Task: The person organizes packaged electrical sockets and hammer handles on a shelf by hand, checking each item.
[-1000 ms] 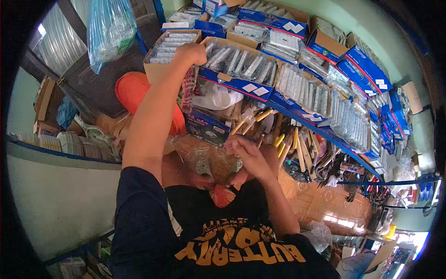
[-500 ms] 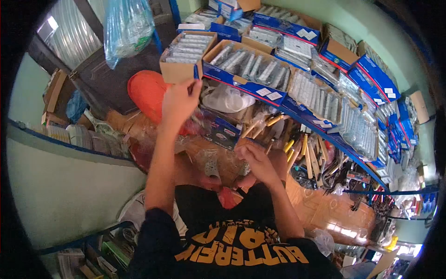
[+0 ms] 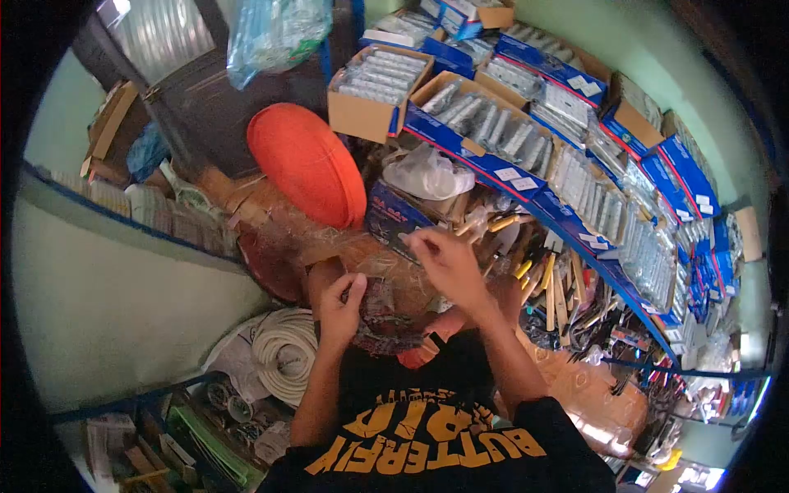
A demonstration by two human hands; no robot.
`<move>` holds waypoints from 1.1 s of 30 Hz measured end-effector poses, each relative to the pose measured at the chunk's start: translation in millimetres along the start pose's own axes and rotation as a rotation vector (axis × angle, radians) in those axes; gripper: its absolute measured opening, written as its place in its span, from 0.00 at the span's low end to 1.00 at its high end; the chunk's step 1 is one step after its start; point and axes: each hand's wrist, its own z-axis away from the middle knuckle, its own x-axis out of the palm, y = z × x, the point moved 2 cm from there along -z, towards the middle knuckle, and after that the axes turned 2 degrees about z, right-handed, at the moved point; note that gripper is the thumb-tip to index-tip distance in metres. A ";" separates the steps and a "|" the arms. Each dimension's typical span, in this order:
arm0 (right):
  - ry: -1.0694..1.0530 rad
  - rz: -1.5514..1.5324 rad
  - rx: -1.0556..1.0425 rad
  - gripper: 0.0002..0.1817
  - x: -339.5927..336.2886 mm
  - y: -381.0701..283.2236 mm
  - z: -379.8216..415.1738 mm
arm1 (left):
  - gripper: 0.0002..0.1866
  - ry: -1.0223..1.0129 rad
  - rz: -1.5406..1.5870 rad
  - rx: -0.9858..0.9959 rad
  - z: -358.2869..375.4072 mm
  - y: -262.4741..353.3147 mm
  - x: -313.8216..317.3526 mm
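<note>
A dark, mesh-like piece (image 3: pixel 380 316), too blurred to identify, is on the near side of the orange disc (image 3: pixel 300 164); the left hand (image 3: pixel 339 308), down from the cardboard box (image 3: pixel 362 119) right of that disc, pinches thumb to finger beside it. The right hand (image 3: pixel 444 259) curls its fingers opposite, both grips' contents unclear, so the hands now face each other. Wood-toned floor (image 3: pixel 362 246) shows by the disc's near rim, while a printed box (image 3: pixel 394 214) and blue shelf edge (image 3: pixel 629 302) bound its right.
</note>
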 end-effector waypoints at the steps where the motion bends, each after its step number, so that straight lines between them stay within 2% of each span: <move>1: 0.001 0.045 -0.019 0.09 1.4 -7.2 -14.2 | 0.18 0.034 0.231 -0.153 1.9 1.2 -5.3; 2: 0.085 0.087 -0.123 0.09 0.0 -18.6 -30.3 | 0.19 0.068 0.465 -0.296 3.4 4.2 -9.8; 3: 0.142 0.104 -0.190 0.08 2.3 -23.3 -52.5 | 0.19 0.088 0.468 -0.289 7.5 13.5 -13.3; 5: 0.222 0.227 -0.306 0.08 2.9 -29.5 -107.4 | 0.18 0.250 1.200 -0.654 19.2 24.6 -11.5; 7: 0.320 0.474 -0.367 0.11 4.6 -27.0 -169.4 | 0.18 0.196 1.264 -0.675 38.4 -11.9 -18.5; 8: 0.424 0.437 -0.421 0.10 4.0 -28.1 -194.0 | 0.16 0.172 1.310 -0.645 47.1 -21.5 -15.3; 10: 0.335 0.659 -0.392 0.09 3.2 -11.5 -248.1 | 0.15 0.045 1.422 -0.594 56.4 -11.1 -14.5; 11: 0.329 0.655 -0.397 0.09 2.1 -7.2 -261.9 | 0.15 0.054 1.424 -0.592 60.0 -12.2 -14.6; 13: 0.095 0.784 -0.227 0.07 5.8 -2.9 -278.9 | 0.16 0.020 1.444 -0.543 66.7 -14.6 -16.1; 17: 0.052 0.847 -0.185 0.06 2.6 -7.1 -291.4 | 0.15 0.071 1.376 -0.565 68.3 -16.6 -22.6; 19: 0.002 0.949 -0.246 0.07 1.4 -8.5 -295.7 | 0.13 -0.004 1.378 -0.550 68.4 -25.6 -28.2; 22: -0.064 0.959 -0.188 0.09 2.3 -11.3 -303.4 | 0.11 -0.028 1.306 -0.516 70.5 -24.2 -33.8; 26: -0.066 0.907 -0.201 0.08 0.1 -8.8 -305.5 | 0.11 0.015 1.219 -0.516 76.1 -27.1 -38.0; 29: -0.033 0.826 -0.218 0.09 -2.8 -12.0 -304.2 | 0.14 -0.050 1.187 -0.489 78.7 -26.2 -42.9; 31: 0.173 0.706 -0.220 0.10 -6.3 -9.4 -309.8 | 0.15 -0.049 1.141 -0.521 80.3 -25.6 -45.8; 33: 0.218 0.595 -0.240 0.10 -27.3 -17.8 -304.9 | 0.15 -0.036 1.150 -0.502 79.7 -26.1 -48.9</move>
